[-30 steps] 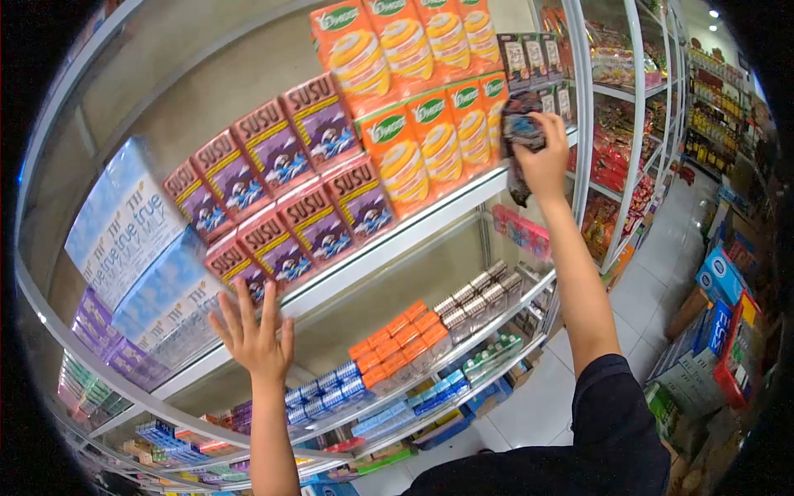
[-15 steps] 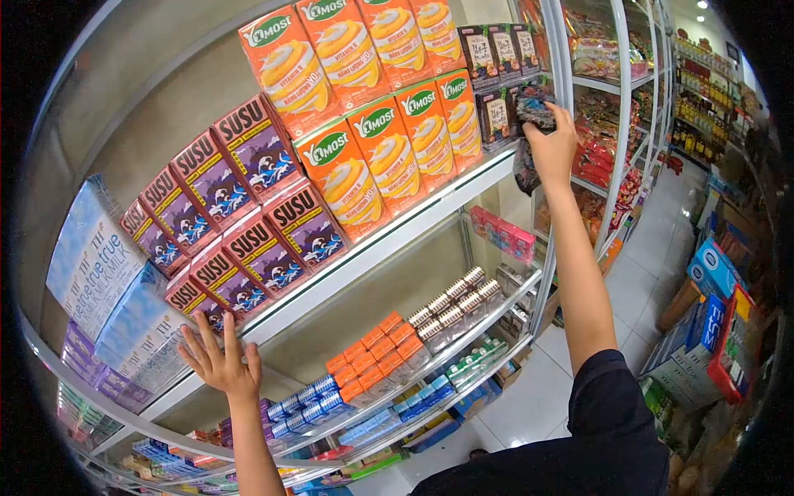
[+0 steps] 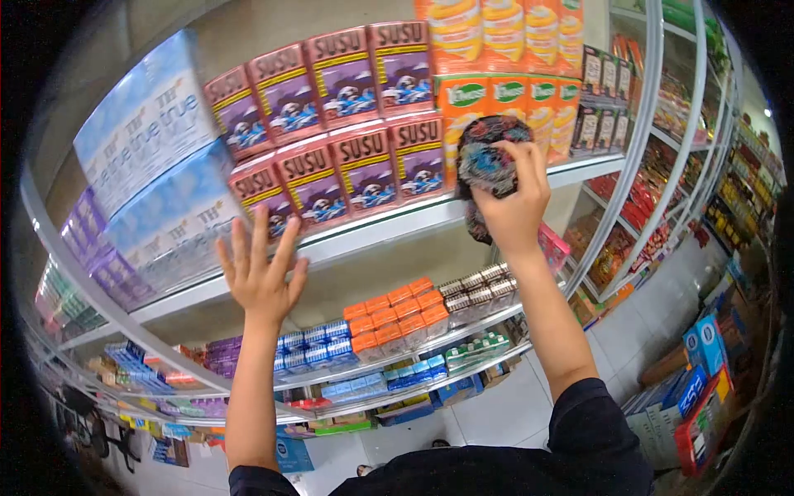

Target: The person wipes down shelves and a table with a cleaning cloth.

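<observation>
My right hand [image 3: 519, 202] grips a crumpled dark cloth [image 3: 488, 165] with red and blue patches. The cloth overlaps the orange Yomost drink packs [image 3: 465, 103], and its lower end hangs over the front edge of the white shelf [image 3: 413, 217]. With fingers spread, my left hand [image 3: 263, 277] is at that shelf edge further left, holding nothing. Its fingertips overlap the lower row of SUSU packs [image 3: 360, 169]. Blue and white TH true milk packs [image 3: 157, 132] are stacked left of them.
Small black cartons [image 3: 595, 128] stand at the shelf's right end. Lower shelves carry orange-topped packs [image 3: 397, 314] and blue-topped packs [image 3: 314, 343]. Metal uprights [image 3: 633, 140] frame the right side. Boxes [image 3: 703, 347] sit on the tiled floor [image 3: 496, 413] at right.
My right hand has moved left along the shelf with the cloth, from the black cartons to the Yomost packs. My left hand stays spread at the shelf edge. The view has turned.
</observation>
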A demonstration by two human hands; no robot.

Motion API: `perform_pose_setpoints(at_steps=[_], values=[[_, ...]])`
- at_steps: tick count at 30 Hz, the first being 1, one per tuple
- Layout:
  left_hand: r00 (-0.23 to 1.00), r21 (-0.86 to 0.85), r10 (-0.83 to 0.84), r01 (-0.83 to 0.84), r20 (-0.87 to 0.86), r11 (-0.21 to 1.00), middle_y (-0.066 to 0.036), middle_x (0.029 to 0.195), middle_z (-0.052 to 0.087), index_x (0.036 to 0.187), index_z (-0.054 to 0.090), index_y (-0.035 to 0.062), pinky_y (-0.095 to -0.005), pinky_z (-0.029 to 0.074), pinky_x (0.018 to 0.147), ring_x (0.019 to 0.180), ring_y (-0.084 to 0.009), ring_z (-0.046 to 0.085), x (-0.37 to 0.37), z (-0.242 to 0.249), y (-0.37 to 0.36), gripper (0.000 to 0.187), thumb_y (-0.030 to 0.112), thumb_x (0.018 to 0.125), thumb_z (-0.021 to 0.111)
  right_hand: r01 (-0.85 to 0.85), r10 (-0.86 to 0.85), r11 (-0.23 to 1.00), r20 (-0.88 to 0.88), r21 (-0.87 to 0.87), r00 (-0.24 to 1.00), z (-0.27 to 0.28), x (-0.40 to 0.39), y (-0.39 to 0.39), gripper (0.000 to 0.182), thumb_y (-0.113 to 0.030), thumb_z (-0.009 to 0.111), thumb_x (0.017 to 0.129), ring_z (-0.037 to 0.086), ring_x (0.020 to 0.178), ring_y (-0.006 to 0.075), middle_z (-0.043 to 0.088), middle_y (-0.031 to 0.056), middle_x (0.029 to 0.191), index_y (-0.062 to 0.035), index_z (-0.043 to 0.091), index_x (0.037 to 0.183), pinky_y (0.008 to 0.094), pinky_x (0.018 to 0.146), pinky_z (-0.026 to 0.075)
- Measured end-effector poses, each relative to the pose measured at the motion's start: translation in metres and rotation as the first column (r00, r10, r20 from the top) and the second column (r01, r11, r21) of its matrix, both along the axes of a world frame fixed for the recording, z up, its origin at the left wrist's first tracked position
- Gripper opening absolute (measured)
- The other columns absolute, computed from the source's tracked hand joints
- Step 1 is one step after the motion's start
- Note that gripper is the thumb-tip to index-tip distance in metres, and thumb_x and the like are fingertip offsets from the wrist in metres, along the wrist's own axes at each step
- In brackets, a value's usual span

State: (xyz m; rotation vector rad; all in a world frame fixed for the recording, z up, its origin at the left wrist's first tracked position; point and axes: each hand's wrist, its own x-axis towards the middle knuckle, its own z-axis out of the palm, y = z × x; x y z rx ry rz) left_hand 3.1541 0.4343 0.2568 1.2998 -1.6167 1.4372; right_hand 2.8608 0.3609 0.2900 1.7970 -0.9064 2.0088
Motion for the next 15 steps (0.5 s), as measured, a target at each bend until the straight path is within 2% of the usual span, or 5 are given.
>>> perform_pose_setpoints(at_steps=[2, 10, 12, 13, 15], values=[[0.999, 0.018, -0.039, 0.039, 0.032, 0.999, -0.008, 0.134, 0.035, 0.118, 0.052, 0.0247, -0.0451, 0.009, 0.104, 0.127, -0.0293, 0.023, 0.001, 0.001, 0.002, 0.043, 0.034, 0.075, 0.054, -0.033, 0.033, 0.999, -0.023, -0.034, 0.999, 0.002, 0.021, 0.008, 0.043, -0.005, 0.070, 0.051, 0.052, 0.075, 0.0294, 0.048, 0.0105, 0.083, -0.0059, 0.054, 0.091, 0.0352, 0.063, 0.044], [0.997, 0.095, -0.063, 0.068, -0.051, 0.993, -0.005, 0.134, 0.035, 0.120, 0.049, 0.0228, -0.0454, 0.008, 0.104, 0.127, -0.0275, 0.024, 0.000, 0.005, 0.011, 0.046, 0.037, 0.077, 0.052, -0.177, 0.173, 0.983, -0.079, -0.045, 0.982, 0.003, 0.109, 0.038, 0.046, -0.006, 0.073, 0.048, 0.053, 0.073, 0.0284, 0.047, 0.0107, 0.084, -0.0049, 0.054, 0.091, 0.0352, 0.060, 0.044], [0.965, 0.166, -0.223, 0.245, -0.141, 0.955, -0.005, 0.133, 0.036, 0.125, 0.042, 0.0166, -0.0456, 0.008, 0.104, 0.127, -0.0257, 0.025, 0.001, 0.006, 0.017, 0.051, 0.039, 0.080, 0.048, -0.249, 0.245, 0.968, -0.122, -0.017, 0.962, 0.004, 0.132, 0.048, 0.046, -0.007, 0.073, 0.050, 0.054, 0.074, 0.0286, 0.048, 0.0111, 0.085, -0.0037, 0.054, 0.091, 0.0354, 0.061, 0.044], [0.967, 0.164, -0.213, 0.235, -0.141, 0.958, -0.005, 0.133, 0.036, 0.125, 0.042, 0.0166, -0.0456, 0.008, 0.104, 0.127, -0.0257, 0.025, 0.001, 0.007, 0.018, 0.051, 0.039, 0.080, 0.048, -0.256, 0.255, 0.967, -0.101, 0.002, 0.962, 0.006, 0.142, 0.052, 0.044, -0.008, 0.073, 0.052, 0.054, 0.076, 0.0288, 0.048, 0.0111, 0.086, -0.0032, 0.054, 0.092, 0.0360, 0.063, 0.044], [0.794, 0.089, -0.499, 0.557, -0.347, 0.826, -0.011, 0.134, 0.033, 0.126, 0.036, 0.0079, -0.0463, 0.007, 0.103, 0.127, -0.0293, 0.025, -0.001, 0.008, 0.020, 0.057, 0.037, 0.079, 0.048, -0.321, 0.324, 0.946, -0.082, 0.052, 0.942, 0.011, 0.153, 0.061, 0.043, -0.009, 0.071, 0.055, 0.054, 0.076, 0.0292, 0.048, 0.0117, 0.086, -0.0017, 0.054, 0.093, 0.0356, 0.064, 0.044]])
